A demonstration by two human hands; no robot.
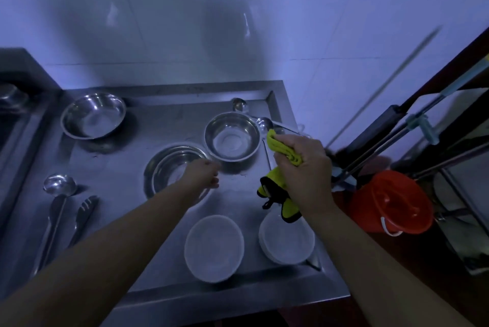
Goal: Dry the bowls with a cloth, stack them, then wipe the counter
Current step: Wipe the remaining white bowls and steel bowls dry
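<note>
Above the counter [127, 234], right hand [304, 165] gripping cloth [280, 149], hanging lengthwise downward

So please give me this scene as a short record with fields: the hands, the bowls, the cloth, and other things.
left hand: reaching over the nearest steel bowl, holds nothing
right hand: grips the yellow cloth
steel bowls: three, apart, not stacked; others at centre and far left
white bowls: front, front right
utensils: ladle, tongs
beside counter: red bucket
</note>
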